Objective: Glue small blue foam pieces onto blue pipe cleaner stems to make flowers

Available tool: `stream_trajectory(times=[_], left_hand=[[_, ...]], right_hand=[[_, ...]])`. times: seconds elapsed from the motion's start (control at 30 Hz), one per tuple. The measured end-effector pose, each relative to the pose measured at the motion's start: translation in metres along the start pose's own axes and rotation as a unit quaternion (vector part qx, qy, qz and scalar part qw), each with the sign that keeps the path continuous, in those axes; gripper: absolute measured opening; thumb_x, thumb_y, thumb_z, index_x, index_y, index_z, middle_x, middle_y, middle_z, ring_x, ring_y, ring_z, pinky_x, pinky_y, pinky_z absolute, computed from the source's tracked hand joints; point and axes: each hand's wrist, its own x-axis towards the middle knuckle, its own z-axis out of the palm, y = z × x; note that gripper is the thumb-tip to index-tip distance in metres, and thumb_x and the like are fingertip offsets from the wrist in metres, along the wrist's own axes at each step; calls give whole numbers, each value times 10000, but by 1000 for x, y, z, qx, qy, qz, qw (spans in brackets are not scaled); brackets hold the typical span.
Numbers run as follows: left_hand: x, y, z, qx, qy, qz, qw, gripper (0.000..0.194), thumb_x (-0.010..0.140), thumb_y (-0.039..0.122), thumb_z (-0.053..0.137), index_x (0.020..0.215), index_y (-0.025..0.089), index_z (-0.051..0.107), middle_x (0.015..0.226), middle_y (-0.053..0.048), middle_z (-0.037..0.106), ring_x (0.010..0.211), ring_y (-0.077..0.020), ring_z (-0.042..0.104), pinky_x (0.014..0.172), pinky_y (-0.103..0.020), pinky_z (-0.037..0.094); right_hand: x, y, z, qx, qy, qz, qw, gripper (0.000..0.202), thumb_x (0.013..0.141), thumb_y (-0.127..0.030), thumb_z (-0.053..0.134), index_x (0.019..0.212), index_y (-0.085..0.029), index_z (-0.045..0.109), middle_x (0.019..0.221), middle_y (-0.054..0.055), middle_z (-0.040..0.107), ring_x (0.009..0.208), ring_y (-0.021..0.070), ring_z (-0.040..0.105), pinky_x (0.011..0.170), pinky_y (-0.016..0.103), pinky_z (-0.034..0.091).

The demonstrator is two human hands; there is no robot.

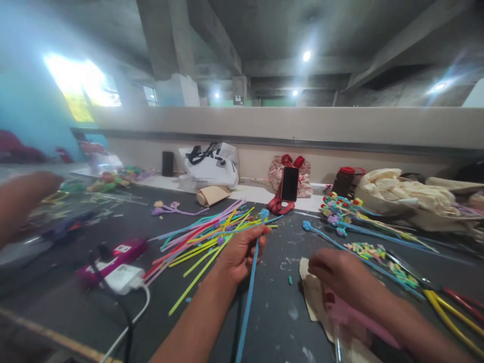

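My left hand (pixel 247 249) is closed around a blue pipe cleaner (pixel 248 302), which runs down toward the bottom edge. At its top, just above my fingers, sits a small blue knotted head (pixel 264 215). Slightly blurred, my right hand (pixel 336 269) hangs with bent fingers over a pink tool (pixel 355 315) that looks like a glue gun, lying on a beige cloth (pixel 308 287). The fingertips' grip is hidden, so I cannot tell whether they hold it. Beyond that hand lies another blue stem with a knotted head (pixel 306 226).
Loose coloured pipe cleaners (pixel 200 242) spread left of centre. A purple power strip (pixel 128 249) carries a white charger (pixel 123 279) and cables. Pliers (pixel 440 297) and cut pieces (pixel 365 250) lie right. A phone (pixel 289 184) stands behind. Another person's arm (pixel 30 204) reaches in at left.
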Motion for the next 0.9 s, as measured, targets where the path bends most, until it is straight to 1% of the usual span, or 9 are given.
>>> stream_trajectory(times=[0.13, 0.23, 0.3, 0.4, 0.5, 0.6, 0.73, 0.83, 0.9], left_hand=[[1, -6, -5, 8, 12, -4, 1000, 80, 706, 182, 566, 693, 108, 591, 466, 47, 518, 292, 10, 353, 252, -70, 177], [-6, 2, -12, 12, 33, 12, 999, 81, 695, 188, 575, 693, 111, 599, 465, 47, 524, 294, 14, 364, 258, -61, 182], [-9, 9, -15, 15, 48, 28, 998, 88, 686, 205, 587, 702, 121, 603, 470, 49, 532, 294, 14, 370, 259, -60, 186], [-12, 13, -16, 19, 62, 46, 997, 94, 674, 222, 598, 709, 135, 606, 472, 55, 536, 291, 10, 373, 257, -65, 192], [-14, 12, -11, 26, 63, 48, 996, 94, 663, 221, 603, 691, 131, 603, 465, 54, 530, 284, 5, 378, 254, -70, 197], [-15, 10, -8, 34, 57, 49, 997, 87, 650, 209, 610, 685, 129, 600, 464, 55, 526, 278, 2, 382, 250, -69, 196], [-14, 8, -7, 56, 68, 44, 995, 92, 651, 206, 613, 699, 128, 604, 469, 55, 522, 285, -1, 394, 252, -67, 217], [-13, 6, -7, 68, 66, 33, 995, 99, 657, 205, 614, 719, 128, 610, 476, 56, 525, 286, 6, 388, 254, -61, 216], [-13, 6, -7, 67, 68, 29, 995, 85, 668, 196, 601, 718, 128, 612, 471, 56, 522, 287, 8, 386, 257, -59, 219]], right_hand=[[-1, -8, 2, -18, -16, -56, 998, 206, 804, -159, 431, 734, -207, 618, 674, 2, 619, 601, 129, 570, 527, 213, 349], [1, -15, 3, -28, -41, -87, 995, 205, 825, -156, 420, 761, -201, 610, 700, 6, 606, 614, 121, 563, 541, 209, 348], [5, -22, 3, -51, -62, -110, 991, 208, 812, -110, 421, 784, -201, 607, 738, 12, 609, 647, 119, 567, 556, 206, 348], [13, -30, 6, -141, -88, -168, 972, 194, 773, -71, 459, 773, -207, 597, 758, 16, 609, 667, 137, 563, 523, 222, 322], [19, -36, 12, -210, -107, -216, 947, 156, 744, -68, 489, 777, -191, 579, 731, 28, 609, 619, 152, 550, 465, 244, 282], [21, -41, 17, -229, -112, -216, 942, 151, 702, -46, 502, 769, -166, 563, 715, 47, 607, 590, 160, 553, 437, 258, 262], [20, -49, 16, -231, -103, -204, 946, 128, 697, -60, 489, 748, -162, 546, 706, 54, 604, 607, 178, 571, 436, 267, 266], [19, -47, 8, -219, -80, -166, 958, 146, 701, -66, 467, 777, -166, 543, 709, 48, 611, 576, 166, 570, 434, 259, 263], [17, -38, 0, -207, -59, -123, 969, 159, 693, -63, 456, 781, -163, 542, 705, 45, 616, 557, 157, 567, 437, 251, 266]])
